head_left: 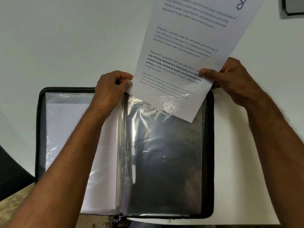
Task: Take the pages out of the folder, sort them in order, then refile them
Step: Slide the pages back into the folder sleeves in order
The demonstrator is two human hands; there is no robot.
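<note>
Both your hands, left hand and right hand, pinch the page, half inside the folder sleeve.

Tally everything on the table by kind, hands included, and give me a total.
Black zip-around display folder with clear plastic sleeves: 1
White printed page marked 8, lower corner in the right-hand sleeve: 1
White page filed in the left-hand sleeve: 1
Hands: 2, left hand and right hand, both pinching the printed page
Total: 5
</note>
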